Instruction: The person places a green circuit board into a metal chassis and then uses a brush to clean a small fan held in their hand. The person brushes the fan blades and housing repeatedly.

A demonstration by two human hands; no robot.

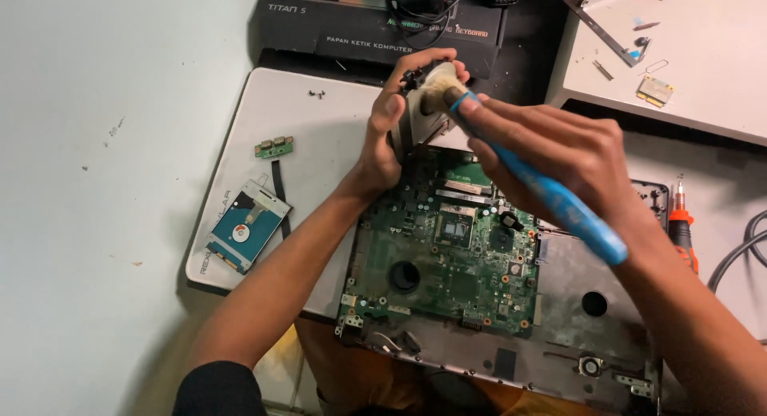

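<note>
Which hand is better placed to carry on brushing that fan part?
The right hand: it already grips the blue-handled brush, bristles against the fan part. The left hand is wrapped around that part, holding it above the green motherboard, so it looks best kept steadying.
</note>
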